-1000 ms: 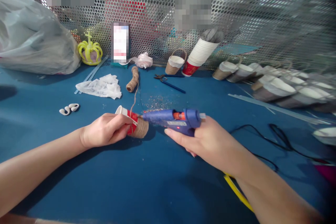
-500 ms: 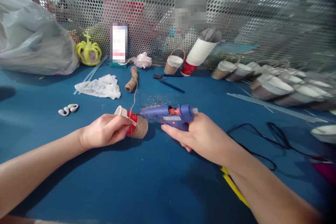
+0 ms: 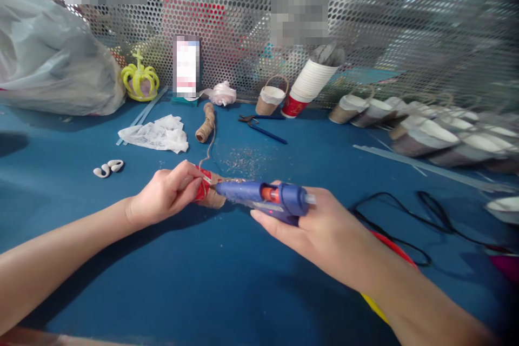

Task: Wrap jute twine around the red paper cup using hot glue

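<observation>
Twine (image 3: pixel 214 199), brown and coarse, wraps a red paper cup (image 3: pixel 200 192) lying on its side mid-bench, well inside every edge of the blue bench (image 3: pixel 243 292). The left hand (image 3: pixel 170 192) pinches the cup; the right hand (image 3: pixel 320 232) curls round a blue plastic glue gun (image 3: pixel 239 192), its nozzle (image 3: pixel 214 188) at the cup, contact unclear. Good work probably wants a thin bead, with skin clear of that nozzle. Blue-handled metal pliers (image 3: pixel 268 134) lie toward the far edge; a thin black cable (image 3: pixel 441 223), toward the right edge, could snag the right forearm (image 3: pixel 389 275).

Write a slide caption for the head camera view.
Right hand points a glue gun at a partly twine-wrapped red cup held in the left hand, above a blue table.
</observation>
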Tool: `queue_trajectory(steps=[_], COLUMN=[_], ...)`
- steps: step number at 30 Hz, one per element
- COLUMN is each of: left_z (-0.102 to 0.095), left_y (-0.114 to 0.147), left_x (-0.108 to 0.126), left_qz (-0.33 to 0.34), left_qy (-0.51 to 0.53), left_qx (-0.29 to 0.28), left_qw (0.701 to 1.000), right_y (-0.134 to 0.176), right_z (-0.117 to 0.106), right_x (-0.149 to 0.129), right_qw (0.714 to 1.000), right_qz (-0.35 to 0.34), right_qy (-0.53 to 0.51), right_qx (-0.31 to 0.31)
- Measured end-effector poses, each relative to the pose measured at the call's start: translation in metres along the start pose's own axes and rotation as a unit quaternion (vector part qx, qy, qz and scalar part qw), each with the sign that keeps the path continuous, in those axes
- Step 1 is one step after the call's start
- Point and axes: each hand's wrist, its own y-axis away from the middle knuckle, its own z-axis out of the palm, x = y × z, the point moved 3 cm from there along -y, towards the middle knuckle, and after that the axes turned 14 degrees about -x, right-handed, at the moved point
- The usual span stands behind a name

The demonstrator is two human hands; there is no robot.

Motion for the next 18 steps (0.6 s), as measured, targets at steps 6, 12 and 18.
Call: queue_trajectory(steps=[6, 12, 18], left_z=[-0.0006, -0.0016, -0.0014], left_y=[0.0001, -0.0005, -0.0005], left_x=[0.0001, 0.0014, 0.0026], left_qz=[-0.029, -0.022, 0.024], left_qy=[0.006, 0.004, -0.007], left_qx=[-0.01, -0.01, 0.001], left_qw=[1.0, 1.0, 1.0], right_y=[0.0036, 0.0036, 0.0004], right_z=[0.0026, 0.0031, -0.0016], right_x=[-0.0028, -0.0046, -0.0016], right_qw=[0.999, 0.999, 1.0], right_qz=[-0.026, -0.014, 0.0], right_qy=[0.03, 0.026, 0.019], right_qx=[-0.004, -0.018, 0.011])
